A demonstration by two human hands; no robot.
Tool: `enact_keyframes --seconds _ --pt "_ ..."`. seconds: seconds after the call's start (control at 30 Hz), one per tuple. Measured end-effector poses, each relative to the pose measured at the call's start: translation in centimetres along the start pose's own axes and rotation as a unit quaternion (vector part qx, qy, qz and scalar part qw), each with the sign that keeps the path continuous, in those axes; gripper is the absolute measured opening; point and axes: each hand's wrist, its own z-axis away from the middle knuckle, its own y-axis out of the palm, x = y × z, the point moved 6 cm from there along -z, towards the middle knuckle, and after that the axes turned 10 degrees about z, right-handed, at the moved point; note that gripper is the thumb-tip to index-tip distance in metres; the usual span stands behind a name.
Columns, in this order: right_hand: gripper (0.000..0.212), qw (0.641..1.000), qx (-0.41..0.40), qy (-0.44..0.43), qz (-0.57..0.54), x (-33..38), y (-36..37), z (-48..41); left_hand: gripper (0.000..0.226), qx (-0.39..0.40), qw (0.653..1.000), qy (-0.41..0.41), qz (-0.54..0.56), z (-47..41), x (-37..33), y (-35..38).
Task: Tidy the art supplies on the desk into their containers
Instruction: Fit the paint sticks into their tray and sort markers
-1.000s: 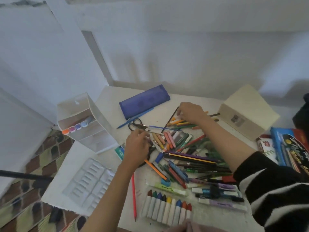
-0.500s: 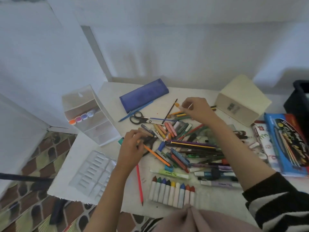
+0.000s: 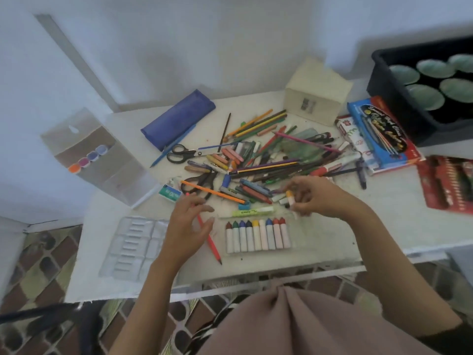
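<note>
A yellow-tipped crayon (image 3: 289,194) is pinched in the fingers of the right hand (image 3: 316,198), just behind a row of crayons (image 3: 258,238) near the front of the white bench (image 3: 384,224). The left hand (image 3: 186,226) is seen alongside, fingers released and spread, over a red pencil (image 3: 215,249). A pile of pencils (image 3: 268,165) lies behind.

A white desk (image 3: 384,221) carries a loose pile of pencils, crayons and markers (image 3: 268,165) at its middle, with black scissors (image 3: 179,153) and a blue pencil case (image 3: 179,119) toward the far left and a pale wooden box (image 3: 314,98) behind. Near the front edge lie a row of crayons (image 3: 258,235), a red pencil (image 3: 212,242) and a clear blister tray (image 3: 133,247), and a clear plastic organizer (image 3: 102,160) stands at the left edge. At the right lie a blue marker pack (image 3: 381,137) and a red pack (image 3: 448,183), and a black crate (image 3: 399,98) seems to sit on the far corner.
</note>
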Motion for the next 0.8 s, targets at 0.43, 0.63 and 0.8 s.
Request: enact_keyframes --seconds 0.43,0.63,0.8 --pt "0.03 0.991 -0.067 0.091 0.072 -0.2 4.4 4.2 0.072 0.106 0.986 0.109 -0.066 1.2 -2.2 2.3" --pt "0.015 0.987 -0.103 0.106 0.067 0.0 4.8 4.6 0.076 0.113 0.981 0.119 -0.1 1.3 -2.0 2.3" --pt "0.026 0.985 -0.115 0.101 0.077 0.3 4.8 4.7 0.083 0.114 0.979 0.113 -0.127 1.4 -1.4 2.4"
